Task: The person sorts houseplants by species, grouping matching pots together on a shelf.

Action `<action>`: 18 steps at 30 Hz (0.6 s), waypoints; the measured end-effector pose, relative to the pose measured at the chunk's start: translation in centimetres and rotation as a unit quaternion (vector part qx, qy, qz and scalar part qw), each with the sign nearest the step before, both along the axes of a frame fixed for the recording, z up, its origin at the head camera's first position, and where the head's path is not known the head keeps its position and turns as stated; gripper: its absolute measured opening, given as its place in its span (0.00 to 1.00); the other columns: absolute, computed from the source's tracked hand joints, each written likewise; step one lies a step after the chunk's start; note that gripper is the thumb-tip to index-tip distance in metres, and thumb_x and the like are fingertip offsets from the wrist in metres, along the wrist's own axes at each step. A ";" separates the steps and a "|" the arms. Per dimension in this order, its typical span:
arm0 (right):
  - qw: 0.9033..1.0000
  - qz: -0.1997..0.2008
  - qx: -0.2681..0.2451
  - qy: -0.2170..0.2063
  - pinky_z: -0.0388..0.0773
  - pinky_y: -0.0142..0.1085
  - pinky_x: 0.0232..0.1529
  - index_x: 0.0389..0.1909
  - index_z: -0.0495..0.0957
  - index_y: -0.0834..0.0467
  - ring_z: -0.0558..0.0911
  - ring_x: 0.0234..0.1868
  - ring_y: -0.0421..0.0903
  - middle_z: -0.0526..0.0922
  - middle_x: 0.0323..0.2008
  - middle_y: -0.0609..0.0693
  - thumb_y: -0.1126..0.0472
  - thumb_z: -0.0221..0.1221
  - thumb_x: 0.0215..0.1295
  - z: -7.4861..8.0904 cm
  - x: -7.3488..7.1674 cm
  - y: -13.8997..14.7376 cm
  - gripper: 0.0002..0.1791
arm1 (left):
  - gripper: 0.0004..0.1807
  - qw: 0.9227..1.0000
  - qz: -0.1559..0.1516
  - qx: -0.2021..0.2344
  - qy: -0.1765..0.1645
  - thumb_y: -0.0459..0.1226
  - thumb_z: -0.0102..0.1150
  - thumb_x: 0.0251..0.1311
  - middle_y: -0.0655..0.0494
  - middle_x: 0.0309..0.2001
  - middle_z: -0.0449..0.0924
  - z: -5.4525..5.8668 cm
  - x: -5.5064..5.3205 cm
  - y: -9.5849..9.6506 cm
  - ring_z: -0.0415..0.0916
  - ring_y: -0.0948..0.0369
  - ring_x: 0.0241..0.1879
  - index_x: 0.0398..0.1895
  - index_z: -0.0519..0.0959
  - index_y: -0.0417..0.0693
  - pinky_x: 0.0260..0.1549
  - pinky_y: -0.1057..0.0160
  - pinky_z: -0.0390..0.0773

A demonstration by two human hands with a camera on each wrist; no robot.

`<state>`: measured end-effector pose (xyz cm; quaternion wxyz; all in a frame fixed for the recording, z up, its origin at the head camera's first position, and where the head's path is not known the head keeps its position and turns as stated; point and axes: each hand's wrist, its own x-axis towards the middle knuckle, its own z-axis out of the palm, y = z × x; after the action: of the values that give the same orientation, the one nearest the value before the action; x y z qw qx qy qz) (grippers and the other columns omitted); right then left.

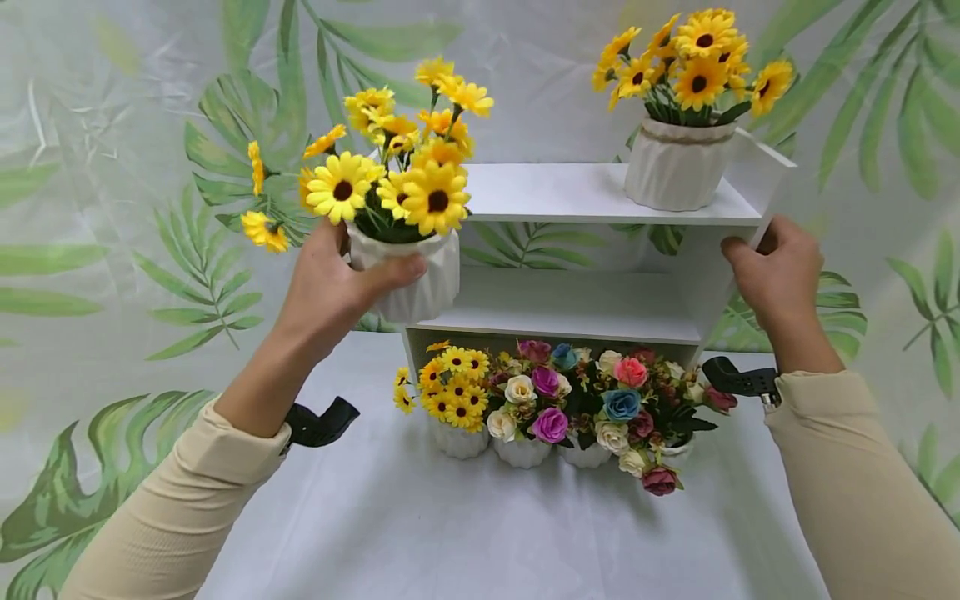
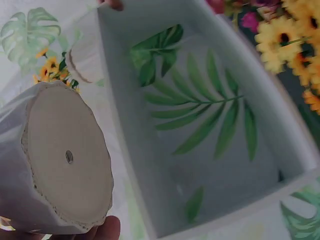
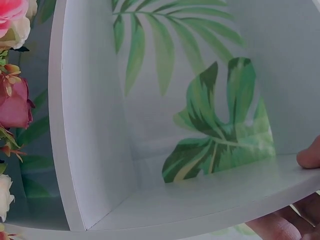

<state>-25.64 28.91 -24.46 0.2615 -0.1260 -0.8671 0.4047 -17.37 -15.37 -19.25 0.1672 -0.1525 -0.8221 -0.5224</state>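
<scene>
My left hand grips a white ribbed pot of yellow artificial sunflowers around its side, holding it in front of the shelf's left end. The left wrist view shows the pot's flat underside with a small hole, fingertips curled at its lower edge. On the right, my right hand pinches the side panel of a white shelf unit, thumb inside and fingers outside, as the right wrist view also shows. A second white pot of sunflowers stands on the top board at the right.
Below the shelf's middle board sits a row of white pots, one with small sunflowers, others with mixed roses. The unit stands on a white-covered table. Behind it hangs a leaf-print cloth.
</scene>
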 end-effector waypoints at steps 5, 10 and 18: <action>1.000 0.000 0.000 0.000 0.68 0.23 0.33 0.63 0.74 0.57 0.73 0.40 0.31 0.79 0.46 0.46 0.48 0.54 0.67 -0.1 -0.2 0.0 0.27 | 0.41 1.000 -0.001 -0.006 0.012 0.50 0.71 0.49 0.51 0.60 0.75 2.4 -1.6 1.3 0.75 0.57 0.56 0.67 0.66 0.52 0.56 0.51 0.78; 1.000 -0.008 -0.003 -0.002 0.68 0.21 0.31 0.61 0.74 0.57 0.72 0.37 0.29 0.76 0.39 0.36 0.48 0.54 0.66 -0.1 -0.2 0.2 0.26 | 0.45 1.000 0.008 0.003 0.001 0.53 0.73 0.48 0.52 0.63 0.74 4.8 -3.6 2.9 0.74 0.60 0.57 0.69 0.64 0.52 0.59 0.56 0.77; 1.000 -0.003 0.000 -0.008 0.68 0.21 0.31 0.63 0.75 0.56 0.73 0.39 0.29 0.79 0.41 0.38 0.49 0.54 0.66 0.1 -0.2 -0.2 0.27 | 0.45 0.999 0.028 -0.001 0.026 0.53 0.74 0.47 0.55 0.62 0.74 6.4 -7.4 4.7 0.73 0.63 0.57 0.68 0.64 0.52 0.56 0.63 0.77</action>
<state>-25.87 28.73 -24.41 0.2560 -0.1318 -0.8690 0.4024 -24.78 -10.65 -12.83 0.2032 -0.1434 -0.8218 -0.5127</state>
